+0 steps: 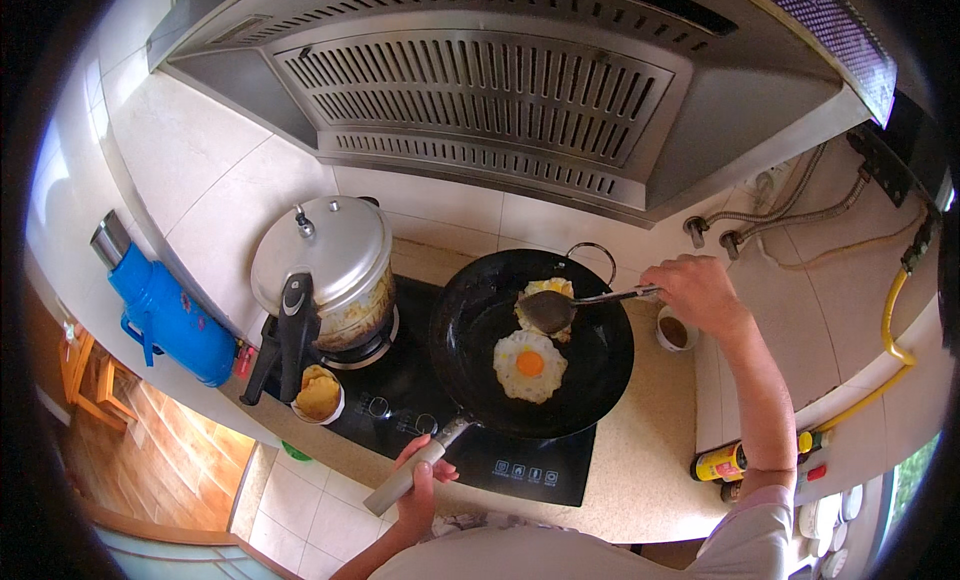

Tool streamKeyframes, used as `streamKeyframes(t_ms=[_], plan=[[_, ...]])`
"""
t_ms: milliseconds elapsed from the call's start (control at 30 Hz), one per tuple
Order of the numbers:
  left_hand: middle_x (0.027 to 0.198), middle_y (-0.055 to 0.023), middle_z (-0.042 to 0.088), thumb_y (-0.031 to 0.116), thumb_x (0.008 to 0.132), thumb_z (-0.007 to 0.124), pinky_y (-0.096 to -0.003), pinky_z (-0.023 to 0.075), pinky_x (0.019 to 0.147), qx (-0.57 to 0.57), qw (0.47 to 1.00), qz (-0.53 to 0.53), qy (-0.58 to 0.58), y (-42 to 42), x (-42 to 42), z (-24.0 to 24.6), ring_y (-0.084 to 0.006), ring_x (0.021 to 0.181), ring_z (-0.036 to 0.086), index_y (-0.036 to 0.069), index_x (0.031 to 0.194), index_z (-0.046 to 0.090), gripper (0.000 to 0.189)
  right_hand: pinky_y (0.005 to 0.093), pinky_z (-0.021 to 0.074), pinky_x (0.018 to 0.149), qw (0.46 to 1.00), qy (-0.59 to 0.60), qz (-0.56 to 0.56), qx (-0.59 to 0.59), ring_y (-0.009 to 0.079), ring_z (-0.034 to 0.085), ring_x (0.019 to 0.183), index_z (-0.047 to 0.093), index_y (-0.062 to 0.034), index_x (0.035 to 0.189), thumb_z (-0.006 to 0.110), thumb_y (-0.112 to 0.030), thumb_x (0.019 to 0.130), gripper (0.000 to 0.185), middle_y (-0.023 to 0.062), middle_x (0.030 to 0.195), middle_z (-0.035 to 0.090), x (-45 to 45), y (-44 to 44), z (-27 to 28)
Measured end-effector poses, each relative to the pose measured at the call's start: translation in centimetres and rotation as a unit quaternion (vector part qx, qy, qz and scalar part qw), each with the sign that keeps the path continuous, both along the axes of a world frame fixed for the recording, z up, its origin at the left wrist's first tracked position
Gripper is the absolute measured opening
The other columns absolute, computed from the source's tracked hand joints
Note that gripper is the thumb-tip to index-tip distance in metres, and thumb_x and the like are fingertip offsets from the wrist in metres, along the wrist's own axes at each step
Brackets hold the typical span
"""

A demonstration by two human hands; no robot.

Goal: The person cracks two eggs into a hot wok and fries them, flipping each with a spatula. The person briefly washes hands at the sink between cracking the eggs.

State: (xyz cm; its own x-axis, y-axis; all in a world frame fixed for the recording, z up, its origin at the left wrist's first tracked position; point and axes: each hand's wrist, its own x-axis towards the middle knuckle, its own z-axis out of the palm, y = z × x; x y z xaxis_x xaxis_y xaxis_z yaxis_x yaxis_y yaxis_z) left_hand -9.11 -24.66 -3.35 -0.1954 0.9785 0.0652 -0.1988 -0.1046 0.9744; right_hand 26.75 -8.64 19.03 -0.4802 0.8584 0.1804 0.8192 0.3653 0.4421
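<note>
My left hand [421,471] is wrapped around the pale handle [388,488] of a black wok [465,355], which sits on the right side of the stove. Two fried eggs lie in it. The nearer egg [529,364] shows a whole orange yolk, while the farther egg [555,286] is partly hidden under the blade of a metal spatula [550,310]. From the right, my right hand [697,291] grips the spatula's handle; the blade touches the farther egg.
A pressure cooker [326,257] stands on the left burner, its black handle [296,332] jutting toward me. Beside it is a bowl of yellow food [318,394]. A small cup of brown contents [675,331] is right of the wok. Bottles [718,464] and a blue thermos [172,310] flank the stove. A range hood [480,99] hangs above.
</note>
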Motion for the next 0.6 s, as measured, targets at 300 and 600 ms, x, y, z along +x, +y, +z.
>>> streamKeyframes(t_ms=[300, 600], plan=[[0.075, -0.0110, 0.060, 0.042, 0.090, 0.049, -0.0322, 0.0554, 0.058, -0.012, 1.000, -0.004, -0.007, -0.1, -0.1, 0.3, -0.0172, 0.064, 0.060, 0.002, 0.124, 0.045, 0.052, 0.0340, 0.0500, 0.070, 1.000, 0.009, -0.015, 0.007, 0.0223, 0.063, 0.084, 0.064, -0.0154, 0.096, 0.064, -0.008, 0.074, 0.023, 0.0053, 0.084, 0.065, 0.9, 1.6, -0.7], [0.078, -0.0113, 0.059, 0.039, 0.091, 0.048, -0.0323, 0.0558, 0.059, -0.016, 1.000, 0.003, -0.008, -0.1, 0.1, 0.4, -0.0171, 0.065, 0.060, 0.001, 0.124, 0.044, 0.050, 0.0344, 0.0504, 0.069, 0.998, 0.057, -0.001, 0.020, 0.0229, 0.063, 0.080, 0.064, -0.0134, 0.093, 0.062, -0.009, 0.074, 0.020, 0.0057, 0.082, 0.065, 1.1, -0.1, 0.6]])
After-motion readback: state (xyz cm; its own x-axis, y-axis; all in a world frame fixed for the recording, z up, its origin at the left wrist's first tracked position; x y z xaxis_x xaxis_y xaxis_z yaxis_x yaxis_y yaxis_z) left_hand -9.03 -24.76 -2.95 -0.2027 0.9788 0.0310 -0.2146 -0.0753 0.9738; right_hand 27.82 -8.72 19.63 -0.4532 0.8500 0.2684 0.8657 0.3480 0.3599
